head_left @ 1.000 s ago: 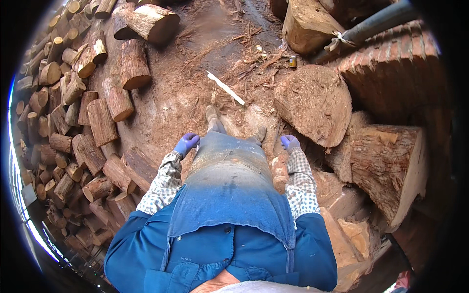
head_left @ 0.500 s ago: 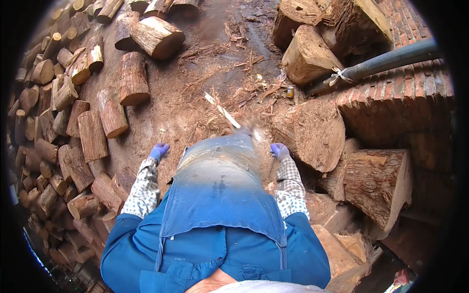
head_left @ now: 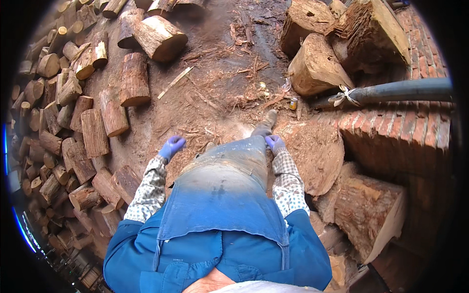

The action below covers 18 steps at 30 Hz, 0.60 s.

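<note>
I stand on dirt strewn with bark, in a blue apron [head_left: 222, 195] and blue jacket with patterned sleeves. My left hand [head_left: 171, 146] wears a purple glove and hangs free by my left side, fingers loosely curled, holding nothing. My right hand [head_left: 275, 143], also in a purple glove, rests at the apron's right edge near my boot [head_left: 266, 124], and nothing shows in its grip. A wide sawn stump [head_left: 315, 154] lies just right of that hand.
Cut logs [head_left: 93, 132] are heaped along the left. Big split rounds [head_left: 317, 68] stand at the back right beside a brick surface [head_left: 391, 141] with a dark pipe [head_left: 395, 90]. A pale stick [head_left: 175, 82] and a small can [head_left: 293, 103] lie on the dirt.
The view has swung left, so the stump and bricks slid to the right. Both hands stayed at my sides, the left drifting out a little from the apron.
</note>
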### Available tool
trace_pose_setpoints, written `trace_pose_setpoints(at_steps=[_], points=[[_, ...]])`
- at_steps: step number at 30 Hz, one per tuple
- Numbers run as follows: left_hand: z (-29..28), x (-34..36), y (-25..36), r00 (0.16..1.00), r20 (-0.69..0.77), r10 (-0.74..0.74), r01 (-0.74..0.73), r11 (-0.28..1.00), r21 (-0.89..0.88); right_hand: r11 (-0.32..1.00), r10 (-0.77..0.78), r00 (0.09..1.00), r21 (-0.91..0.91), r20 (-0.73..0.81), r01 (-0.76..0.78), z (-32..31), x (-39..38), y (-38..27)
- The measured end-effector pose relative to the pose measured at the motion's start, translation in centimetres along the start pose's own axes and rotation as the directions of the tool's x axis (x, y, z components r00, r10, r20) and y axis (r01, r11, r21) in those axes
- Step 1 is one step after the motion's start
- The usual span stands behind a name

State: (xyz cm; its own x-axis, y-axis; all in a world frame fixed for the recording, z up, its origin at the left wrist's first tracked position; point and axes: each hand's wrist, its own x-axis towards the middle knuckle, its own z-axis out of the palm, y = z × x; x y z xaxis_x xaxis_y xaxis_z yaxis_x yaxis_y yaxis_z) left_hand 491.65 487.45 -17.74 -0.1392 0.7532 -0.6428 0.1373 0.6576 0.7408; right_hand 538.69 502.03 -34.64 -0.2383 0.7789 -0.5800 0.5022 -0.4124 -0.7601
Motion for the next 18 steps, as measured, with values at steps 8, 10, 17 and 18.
trace_pose_setpoints(at_steps=[8, 10, 17, 18], points=[[9.0, 4.1, 2.3, 0.977, 0.065, -0.204, 0.188, 0.961, 0.204, 0.995, 0.083, 0.997, -0.052, 0.012, -0.082, -8.4, 5.5, 0.3], [9.9, 6.4, 7.5, 0.997, 0.066, 0.051, -0.053, 0.998, 0.041, 0.977, 0.085, 0.996, -0.195, 0.005, -0.083, -12.0, 7.8, 2.7], [8.1, 7.0, 3.9, 0.991, -0.048, -0.121, 0.116, 0.988, -0.104, 0.968, 0.159, 0.987, -0.191, -0.020, -0.160, -19.3, 10.4, -3.1], [7.4, 6.0, 0.0, 0.983, -0.076, -0.169, 0.153, 0.970, -0.187, 0.972, 0.204, 0.979, -0.122, 0.021, -0.200, -18.9, 10.8, -6.2]])
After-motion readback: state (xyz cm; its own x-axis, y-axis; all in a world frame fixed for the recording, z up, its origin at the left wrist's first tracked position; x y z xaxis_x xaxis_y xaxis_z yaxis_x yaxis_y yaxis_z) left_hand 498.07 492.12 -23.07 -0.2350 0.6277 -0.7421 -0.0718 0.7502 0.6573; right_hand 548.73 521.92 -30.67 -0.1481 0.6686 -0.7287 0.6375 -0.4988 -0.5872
